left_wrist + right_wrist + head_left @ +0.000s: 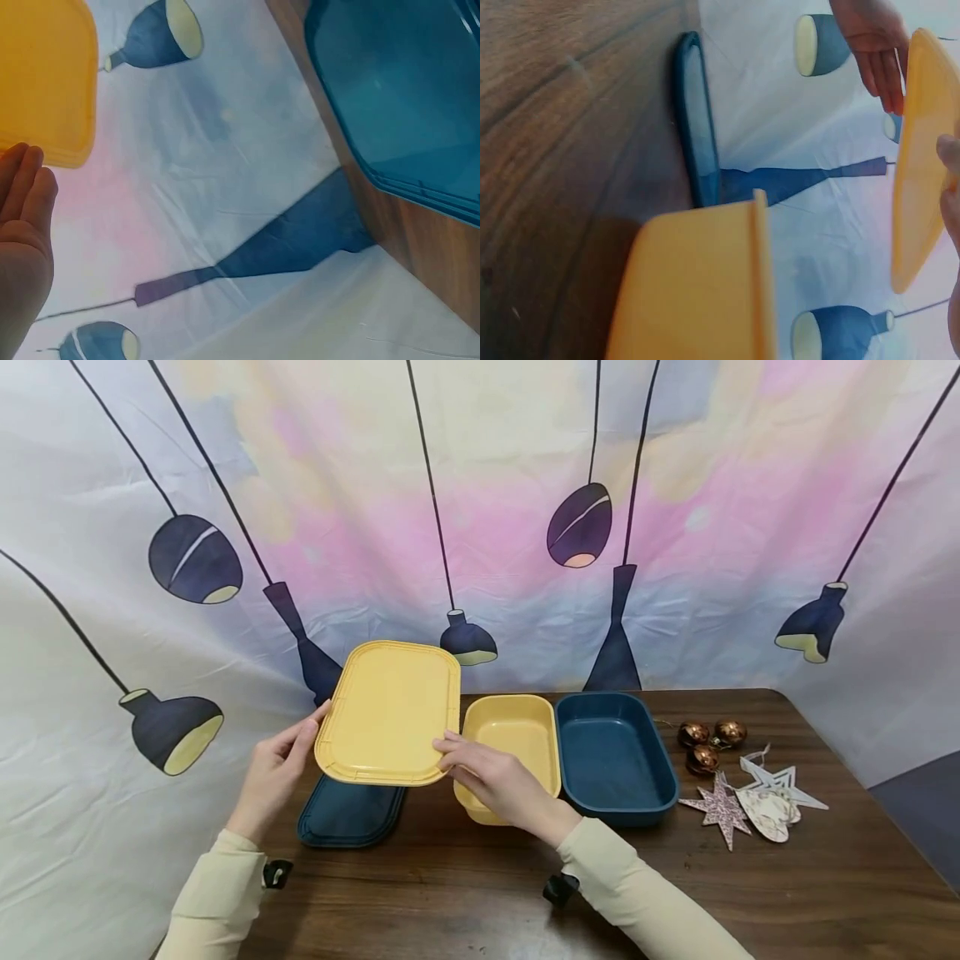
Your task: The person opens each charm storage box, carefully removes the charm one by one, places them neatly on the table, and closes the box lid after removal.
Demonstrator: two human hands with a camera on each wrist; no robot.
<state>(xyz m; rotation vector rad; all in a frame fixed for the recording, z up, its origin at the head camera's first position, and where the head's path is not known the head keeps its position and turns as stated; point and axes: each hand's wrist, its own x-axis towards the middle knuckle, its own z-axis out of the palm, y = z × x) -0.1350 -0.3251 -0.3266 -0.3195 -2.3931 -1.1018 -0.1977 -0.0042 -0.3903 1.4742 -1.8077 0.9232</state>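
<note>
A yellow rectangular lid (393,710) is raised above the table, its broad face towards the head camera. My right hand (498,781) pinches it near its lower right corner; in the right wrist view, part of that hand (951,184) shows on the lid (922,165). At the lid's left edge is my left hand (273,777), its fingers straight in the left wrist view (26,191); whether its thumb bears on the lid is hidden. A yellow box (517,727), uncovered, stands behind my right hand. Below the raised lid lies a dark blue lid (348,814), partly covered from view.
An uncovered dark blue box (618,764) stands against the yellow box's right side. Farther right lie brown shiny balls (702,758), a pink glitter star (722,810), a white star (783,783) and a whitish heart (770,814). A printed cloth (510,460) hangs behind the wooden table (450,902).
</note>
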